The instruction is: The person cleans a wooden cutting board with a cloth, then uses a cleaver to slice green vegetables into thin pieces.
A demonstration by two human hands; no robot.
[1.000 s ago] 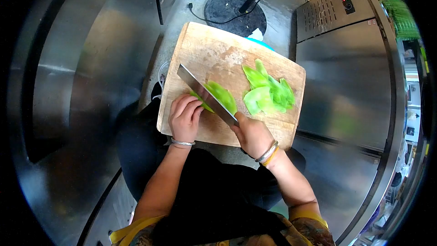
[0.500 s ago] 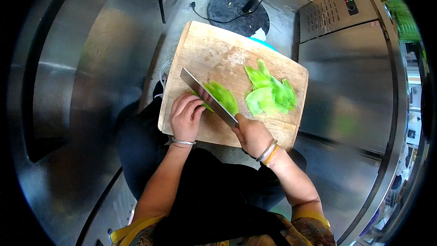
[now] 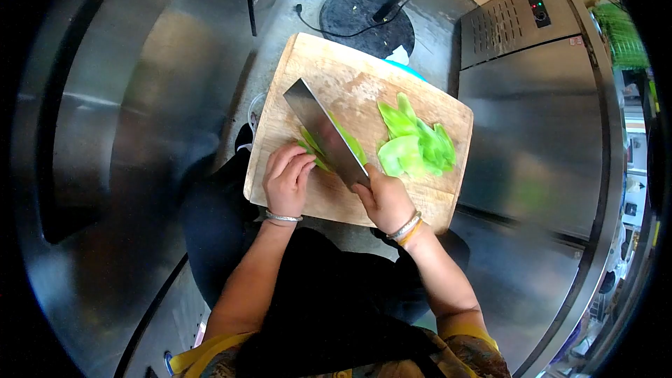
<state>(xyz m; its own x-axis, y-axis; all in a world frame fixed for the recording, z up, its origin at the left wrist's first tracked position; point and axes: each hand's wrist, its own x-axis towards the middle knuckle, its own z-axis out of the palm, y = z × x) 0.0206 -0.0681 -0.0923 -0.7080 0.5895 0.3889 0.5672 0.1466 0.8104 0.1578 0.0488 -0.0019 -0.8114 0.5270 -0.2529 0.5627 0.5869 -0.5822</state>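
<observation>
A wide metal cleaver point(image 3: 323, 129) is in my right hand point(image 3: 386, 199), its blade slanting up and left over some green vegetable slices point(image 3: 348, 141). The blade hides part of these slices. My left hand point(image 3: 285, 176) has its fingers curled together on the near left edge of the slices, close beside the blade. Both hands are over a wooden cutting board point(image 3: 315, 56). On the board's right side lies a loose pile of bright green slices point(image 3: 418, 145).
Beyond the board, a black round base point(image 3: 364, 19) with a pole stands on the floor beside a black cable. A steel cabinet point(image 3: 535, 112) rises at the right, and steel panels point(image 3: 161, 98) line the left. My dark-clothed legs are under the board.
The cleaver has turned, its tip moving up and right, so the broad side of the blade now shows and covers more of the slices. My left hand has hardly moved.
</observation>
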